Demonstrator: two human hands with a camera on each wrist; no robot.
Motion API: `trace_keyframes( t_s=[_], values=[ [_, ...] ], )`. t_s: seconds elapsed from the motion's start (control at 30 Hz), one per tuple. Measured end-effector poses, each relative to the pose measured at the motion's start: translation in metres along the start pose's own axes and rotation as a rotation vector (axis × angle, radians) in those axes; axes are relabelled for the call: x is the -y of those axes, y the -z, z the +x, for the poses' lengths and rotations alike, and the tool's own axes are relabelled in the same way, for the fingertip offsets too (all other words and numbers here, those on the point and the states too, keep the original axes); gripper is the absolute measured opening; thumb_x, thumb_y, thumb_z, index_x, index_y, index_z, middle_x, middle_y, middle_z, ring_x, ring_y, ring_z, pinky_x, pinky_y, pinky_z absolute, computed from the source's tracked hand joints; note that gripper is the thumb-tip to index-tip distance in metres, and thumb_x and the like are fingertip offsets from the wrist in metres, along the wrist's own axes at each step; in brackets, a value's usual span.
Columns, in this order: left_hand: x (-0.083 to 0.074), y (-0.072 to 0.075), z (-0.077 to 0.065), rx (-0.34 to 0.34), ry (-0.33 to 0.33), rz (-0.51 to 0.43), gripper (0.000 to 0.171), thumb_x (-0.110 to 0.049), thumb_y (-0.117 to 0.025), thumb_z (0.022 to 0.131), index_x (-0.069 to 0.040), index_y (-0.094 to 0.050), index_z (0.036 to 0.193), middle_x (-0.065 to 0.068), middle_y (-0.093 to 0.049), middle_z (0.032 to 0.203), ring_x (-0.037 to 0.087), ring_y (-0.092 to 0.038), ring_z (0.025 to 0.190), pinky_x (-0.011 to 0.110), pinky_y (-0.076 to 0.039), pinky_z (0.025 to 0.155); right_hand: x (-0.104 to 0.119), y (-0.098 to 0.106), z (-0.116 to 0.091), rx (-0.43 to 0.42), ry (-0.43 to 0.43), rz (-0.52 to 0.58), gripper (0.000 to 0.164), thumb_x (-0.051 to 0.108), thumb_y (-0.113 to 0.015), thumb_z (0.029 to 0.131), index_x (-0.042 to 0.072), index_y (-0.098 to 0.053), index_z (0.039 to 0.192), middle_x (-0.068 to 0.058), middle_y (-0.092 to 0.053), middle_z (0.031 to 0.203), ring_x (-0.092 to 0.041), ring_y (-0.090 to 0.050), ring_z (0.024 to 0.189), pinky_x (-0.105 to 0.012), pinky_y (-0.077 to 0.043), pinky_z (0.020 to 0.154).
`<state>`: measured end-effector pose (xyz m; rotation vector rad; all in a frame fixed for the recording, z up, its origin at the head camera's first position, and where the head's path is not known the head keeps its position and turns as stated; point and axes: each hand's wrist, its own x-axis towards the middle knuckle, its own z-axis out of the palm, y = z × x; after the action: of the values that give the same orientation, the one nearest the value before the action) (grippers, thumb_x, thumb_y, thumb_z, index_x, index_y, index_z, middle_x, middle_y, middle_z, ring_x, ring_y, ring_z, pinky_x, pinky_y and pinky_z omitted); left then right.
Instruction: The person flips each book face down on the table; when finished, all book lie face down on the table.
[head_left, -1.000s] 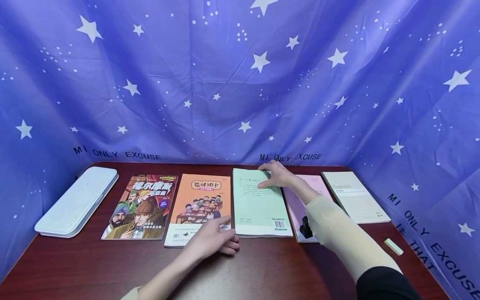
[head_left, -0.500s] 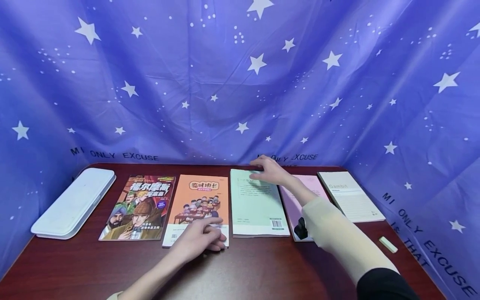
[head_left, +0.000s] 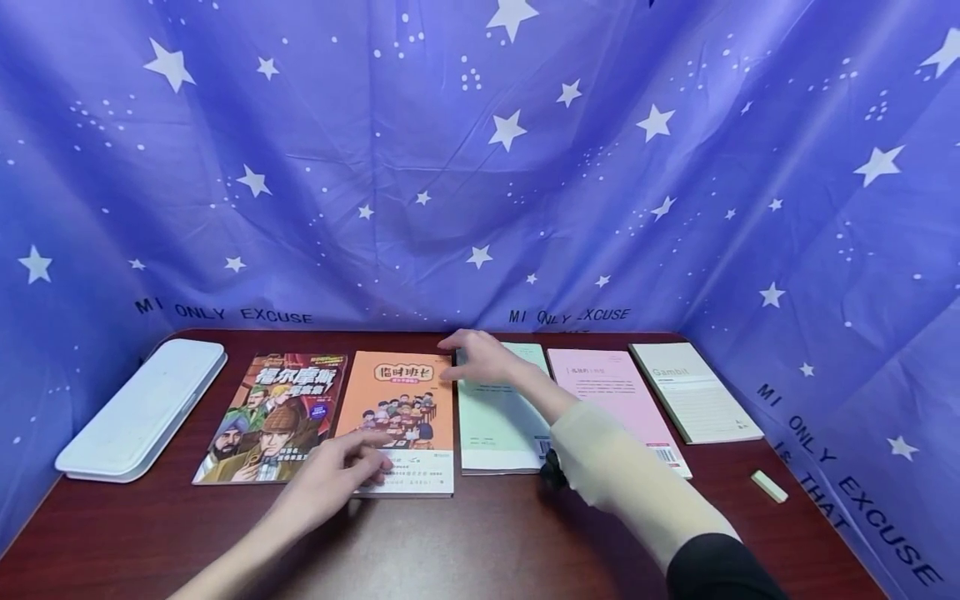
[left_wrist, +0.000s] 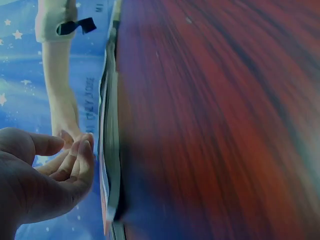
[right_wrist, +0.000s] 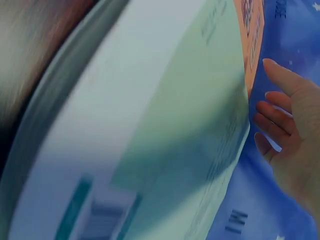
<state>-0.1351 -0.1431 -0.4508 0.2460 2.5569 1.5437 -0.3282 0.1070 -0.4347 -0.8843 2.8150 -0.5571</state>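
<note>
My left hand [head_left: 337,471], fingers loosely bent, is over the lower left corner of an orange book [head_left: 408,392] with a white band along its bottom. In the left wrist view that hand [left_wrist: 50,175] holds nothing, close above the book edges [left_wrist: 112,140]. Above the top left of a green book [head_left: 495,425] hovers my right hand [head_left: 483,358], its fingertips near the orange book's upper right corner. The right wrist view shows that hand [right_wrist: 290,120] with relaxed, parted fingers and nothing between them. My right forearm covers part of the green book.
Left of the orange book lie a comic-style book [head_left: 273,425] and a white case [head_left: 142,408]. To the right are a pink book [head_left: 611,400], a Gambit notepad [head_left: 697,392] and a small pale eraser-like block [head_left: 769,487]. A blue star curtain [head_left: 420,267] borders the table.
My right hand has moved left from the green book's top middle toward the orange book, uncovering the pink book. My left hand has slid left across the orange book's lower part.
</note>
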Motion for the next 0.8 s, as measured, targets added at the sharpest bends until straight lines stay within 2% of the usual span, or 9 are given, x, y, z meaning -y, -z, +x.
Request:
trace_keyframes(
  t_s=[0.1, 0.2, 0.27, 0.33, 0.4, 0.43, 0.53, 0.63, 0.8],
  values=[
    [0.005, 0.011, -0.005, -0.026, -0.007, 0.079, 0.029, -0.016, -0.065, 0.1, -0.01, -0.07, 0.128, -0.005, -0.078, 0.093, 0.003, -0.067, 0.078, 0.02, -0.055, 0.077, 0.009, -0.007, 0.006, 0.015, 0.045, -0.032, 0.065, 0.04, -0.082, 0.087, 0.009, -0.063, 0.141, -0.01, -0.064, 0.14, -0.026, -0.059, 0.132, -0.043, -0.048, 0.114],
    [0.01, 0.021, -0.011, -0.043, -0.006, 0.133, 0.029, -0.018, -0.066, 0.099, -0.011, -0.071, 0.127, -0.007, -0.077, 0.094, -0.001, -0.064, 0.079, 0.02, -0.054, 0.077, 0.016, -0.012, 0.011, 0.018, 0.089, -0.08, 0.066, 0.044, -0.083, 0.085, 0.007, -0.065, 0.137, -0.009, -0.067, 0.134, -0.025, -0.06, 0.128, -0.041, -0.049, 0.111],
    [0.013, 0.027, -0.015, -0.045, 0.004, 0.148, 0.03, -0.017, -0.066, 0.099, -0.009, -0.07, 0.128, -0.005, -0.075, 0.093, 0.002, -0.063, 0.07, 0.02, -0.052, 0.075, 0.02, -0.015, 0.014, 0.024, 0.116, -0.109, 0.058, 0.048, -0.082, 0.085, 0.005, -0.07, 0.123, -0.009, -0.07, 0.119, -0.023, -0.063, 0.116, -0.036, -0.051, 0.099],
    [0.016, 0.033, -0.019, -0.054, 0.029, 0.179, 0.03, -0.018, -0.066, 0.1, -0.01, -0.07, 0.128, -0.004, -0.073, 0.092, 0.003, -0.06, 0.063, 0.02, -0.049, 0.073, 0.023, -0.017, 0.017, 0.032, 0.14, -0.133, 0.055, 0.052, -0.081, 0.085, 0.003, -0.07, 0.107, -0.009, -0.068, 0.103, -0.022, -0.062, 0.101, -0.032, -0.048, 0.084],
    [0.02, 0.037, -0.021, -0.055, 0.046, 0.191, 0.03, -0.018, -0.065, 0.1, -0.009, -0.069, 0.129, -0.002, -0.069, 0.09, 0.007, -0.058, 0.056, 0.021, -0.047, 0.067, 0.026, -0.019, 0.019, 0.045, 0.145, -0.151, 0.056, 0.055, -0.079, 0.085, 0.003, -0.064, 0.098, -0.009, -0.063, 0.095, -0.022, -0.057, 0.092, -0.031, -0.04, 0.075],
    [0.022, 0.04, -0.023, -0.056, 0.059, 0.195, 0.03, -0.017, -0.065, 0.1, -0.01, -0.069, 0.129, -0.001, -0.068, 0.089, 0.008, -0.056, 0.054, 0.021, -0.046, 0.065, 0.027, -0.02, 0.019, 0.049, 0.14, -0.157, 0.056, 0.057, -0.079, 0.085, 0.004, -0.065, 0.1, -0.009, -0.064, 0.097, -0.022, -0.057, 0.092, -0.031, -0.04, 0.075],
    [0.027, 0.045, -0.026, -0.07, 0.065, 0.236, 0.028, -0.016, -0.065, 0.1, -0.011, -0.07, 0.127, -0.001, -0.066, 0.086, 0.005, -0.056, 0.06, 0.022, -0.045, 0.061, 0.03, -0.023, 0.02, 0.061, 0.097, -0.166, 0.067, 0.06, -0.08, 0.082, 0.01, -0.068, 0.125, -0.007, -0.069, 0.123, -0.021, -0.061, 0.114, -0.032, -0.048, 0.094],
    [0.031, 0.05, -0.027, -0.08, 0.077, 0.275, 0.027, -0.015, -0.065, 0.099, -0.012, -0.07, 0.125, -0.003, -0.068, 0.085, 0.001, -0.058, 0.068, 0.021, -0.046, 0.06, 0.032, -0.025, 0.019, 0.082, 0.046, -0.172, 0.086, 0.061, -0.081, 0.08, 0.013, -0.057, 0.147, -0.007, -0.059, 0.149, -0.024, -0.053, 0.139, -0.042, -0.043, 0.116],
    [0.035, 0.052, -0.026, -0.055, 0.142, 0.244, 0.025, -0.012, -0.061, 0.099, -0.006, -0.071, 0.122, -0.001, -0.074, 0.085, 0.007, -0.068, 0.073, 0.021, -0.052, 0.058, 0.034, -0.025, 0.019, 0.109, 0.013, -0.184, 0.095, 0.063, -0.082, 0.078, 0.013, -0.05, 0.152, -0.007, -0.053, 0.155, -0.025, -0.049, 0.144, -0.046, -0.038, 0.121]
  ],
)
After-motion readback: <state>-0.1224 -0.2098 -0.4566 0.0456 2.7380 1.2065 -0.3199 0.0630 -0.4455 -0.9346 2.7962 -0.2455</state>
